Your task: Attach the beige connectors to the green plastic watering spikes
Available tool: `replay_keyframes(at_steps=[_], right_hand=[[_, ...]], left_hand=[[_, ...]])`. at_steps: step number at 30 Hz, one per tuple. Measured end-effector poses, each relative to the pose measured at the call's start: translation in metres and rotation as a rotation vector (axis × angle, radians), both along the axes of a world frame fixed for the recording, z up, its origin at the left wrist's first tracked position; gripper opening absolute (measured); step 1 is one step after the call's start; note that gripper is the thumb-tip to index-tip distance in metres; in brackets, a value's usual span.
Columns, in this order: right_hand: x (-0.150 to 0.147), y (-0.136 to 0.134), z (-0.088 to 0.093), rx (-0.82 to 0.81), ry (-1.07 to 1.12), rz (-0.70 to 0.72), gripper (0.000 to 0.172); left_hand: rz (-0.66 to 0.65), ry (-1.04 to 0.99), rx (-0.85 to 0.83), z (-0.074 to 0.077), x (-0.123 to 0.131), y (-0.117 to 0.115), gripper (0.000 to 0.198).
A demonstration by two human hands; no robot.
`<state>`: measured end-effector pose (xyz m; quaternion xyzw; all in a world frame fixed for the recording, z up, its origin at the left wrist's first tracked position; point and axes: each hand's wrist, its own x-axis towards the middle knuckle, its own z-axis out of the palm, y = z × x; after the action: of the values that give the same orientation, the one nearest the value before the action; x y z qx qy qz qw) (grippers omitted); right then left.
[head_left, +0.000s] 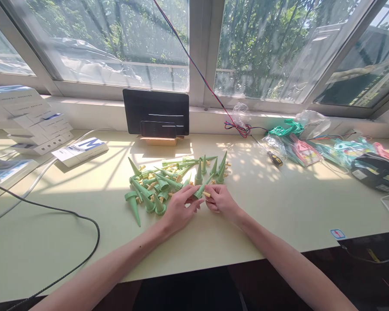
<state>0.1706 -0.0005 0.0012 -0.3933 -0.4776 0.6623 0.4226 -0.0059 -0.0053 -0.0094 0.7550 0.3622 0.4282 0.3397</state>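
My left hand (181, 205) is closed on a green plastic watering spike (199, 191), its wide end turned down toward me. Close beside it, my right hand (221, 198) pinches a small pale-yellow valve piece (206, 195) between thumb and fingers. Whether the valve touches the spike I cannot tell. Behind and left of my hands spreads a loose heap of similar green spikes (162, 185), many with yellow pieces at their sides. One spike (133, 206) lies at the near left of the heap, point toward me. Several others stand upright on their wide ends.
A tablet (156, 111) leans at the window behind a phone (158, 129) on a stand. White boxes (29, 116) are stacked at left, near a black cable (84, 216). At right lie a screwdriver (275, 158), bagged parts (304, 149) and a black device (376, 171).
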Motion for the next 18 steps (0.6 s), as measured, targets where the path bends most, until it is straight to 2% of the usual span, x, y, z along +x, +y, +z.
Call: replay_keyframes(at_steps=[6, 12, 15, 18], right_hand=[[0.0025, 0.0001, 0.0, 0.119, -0.1, -0.017, 0.053], [0.009, 0.0014, -0.0023, 0.31, -0.332, -0.035, 0.048], [0.0091, 0.0022, -0.0028, 0.308, -0.328, -0.034, 0.048], [0.0068, 0.0023, -0.0019, 0.205, -0.194, -0.019, 0.051]], left_hand=[[-0.031, 0.047, 0.019, 0.0024, -0.0017, 0.001, 0.028], [-0.047, 0.138, 0.043, 0.008, -0.002, 0.0014, 0.023], [-0.047, 0.136, 0.044, 0.0077, -0.0016, 0.0013, 0.024], [-0.045, 0.109, 0.028, 0.0047, -0.0015, 0.0012, 0.026]])
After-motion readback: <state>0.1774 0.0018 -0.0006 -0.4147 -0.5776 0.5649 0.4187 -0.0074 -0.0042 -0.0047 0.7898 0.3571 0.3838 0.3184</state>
